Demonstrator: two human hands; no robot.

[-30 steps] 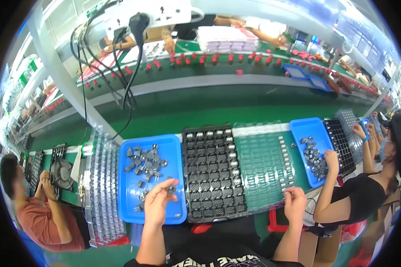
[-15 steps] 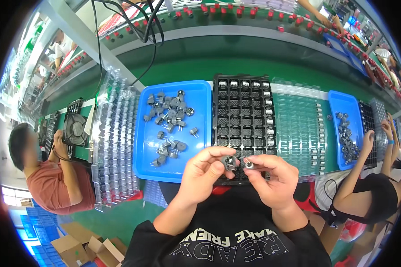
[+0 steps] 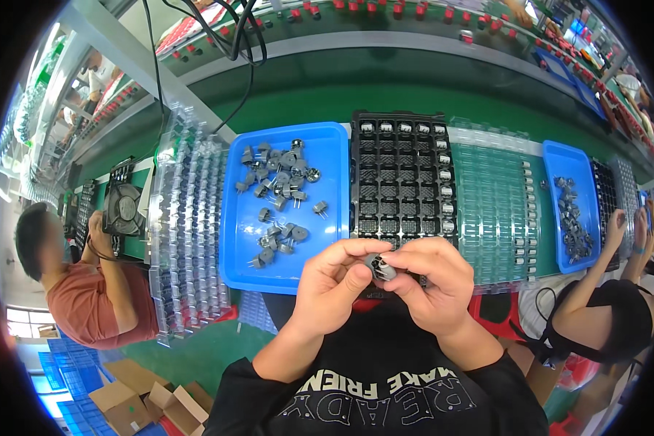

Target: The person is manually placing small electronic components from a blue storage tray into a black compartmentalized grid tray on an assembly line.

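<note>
My left hand [image 3: 336,285] pinches a small grey round plug part with metal prongs [image 3: 379,268] between thumb and fingers. The fingers of my right hand [image 3: 434,282] are closed and meet that same part from the right. The small silver cylindrical piece in the right fingers is mostly covered now, so I cannot tell whether it sits in the plug part. Both hands are just in front of a black compartment tray [image 3: 400,195], which has silver cylindrical pieces [image 3: 444,161] along its far row and right column. Left of it, a blue tray [image 3: 232,240] holds several loose grey plug parts [image 3: 272,174].
Clear plastic blister trays [image 3: 189,232] are stacked at the left, and another [image 3: 487,196] lies to the right. Farther right is a second blue tray [image 3: 552,156]. Co-workers sit on both sides [image 3: 98,305] [image 3: 596,320]. Black cables [image 3: 248,54] hang at upper left.
My right hand has moved left, bringing its fingers and the small silver piece against the grey plug part in my left hand. The view has shifted slightly.
</note>
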